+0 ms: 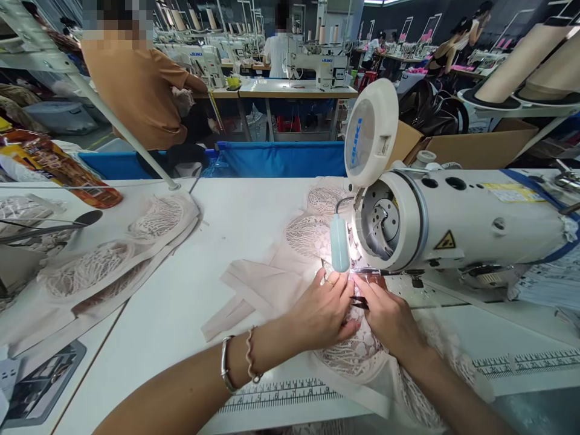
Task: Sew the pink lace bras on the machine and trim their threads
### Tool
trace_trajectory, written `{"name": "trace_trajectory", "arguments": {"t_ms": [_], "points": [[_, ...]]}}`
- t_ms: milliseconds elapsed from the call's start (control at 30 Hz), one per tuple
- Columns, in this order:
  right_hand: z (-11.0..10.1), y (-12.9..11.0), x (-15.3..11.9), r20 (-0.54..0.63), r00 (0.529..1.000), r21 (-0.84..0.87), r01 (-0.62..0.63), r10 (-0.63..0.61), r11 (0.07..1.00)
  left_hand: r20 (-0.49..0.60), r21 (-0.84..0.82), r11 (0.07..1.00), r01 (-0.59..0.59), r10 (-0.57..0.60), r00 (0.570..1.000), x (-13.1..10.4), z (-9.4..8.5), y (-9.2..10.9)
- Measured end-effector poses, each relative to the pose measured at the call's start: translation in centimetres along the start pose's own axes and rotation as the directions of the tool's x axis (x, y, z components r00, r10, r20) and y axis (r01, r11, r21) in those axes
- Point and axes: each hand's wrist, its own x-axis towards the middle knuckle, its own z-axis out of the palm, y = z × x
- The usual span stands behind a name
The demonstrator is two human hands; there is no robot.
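Pale pink lace fabric (353, 356) runs under the white sewing machine (471, 211) and hangs over the table's front edge. On it, just left of the needle area, rests my left hand (319, 314), its fingers bent together and their tips pressing the lace. My right hand (392, 317) is close beside it on the right, fingertips near the needle; a small dark tool (360, 302) shows between the two hands, partly hidden. A light blue lamp (339, 244) hangs above the fingertips. The machine's round end cover (371, 133) stands raised.
More lace pieces (99, 266) lie at the left of the white table (172, 326). An orange-brown packet (58, 169) is behind them. Thread cones (516, 66) stand at the back right. A person in an orange shirt (131, 90) sits beyond the blue cloth (281, 159).
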Motion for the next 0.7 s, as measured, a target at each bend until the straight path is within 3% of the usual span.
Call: {"name": "trace_trajectory", "arguments": {"t_ms": [333, 467, 600, 700], "points": [[0.3, 0.2, -0.1, 0.031, 0.999, 0.02, -0.034, 0.034, 0.999, -0.014, 0.081, 0.997, -0.015, 0.016, 1.0, -0.1, 0.5, -0.1], [0.2, 0.3, 0.1, 0.107, 0.987, 0.038, -0.126, 0.121, 0.991, -0.036, 0.132, 0.991, -0.027, 0.032, 0.999, -0.1, 0.5, -0.3], [-0.2, 1.1, 0.2, 0.247, 0.933, 0.041, -0.28, 0.261, 0.959, -0.008, 0.219, 0.959, -0.179, 0.185, 0.983, 0.0, -0.1, 0.7], [-0.7, 1.8, -0.1, 0.206, 0.956, 0.172, -0.247, 0.211, 0.953, 0.034, 0.176, 0.967, -0.185, 0.182, 0.983, -0.3, -0.5, 1.6]]}}
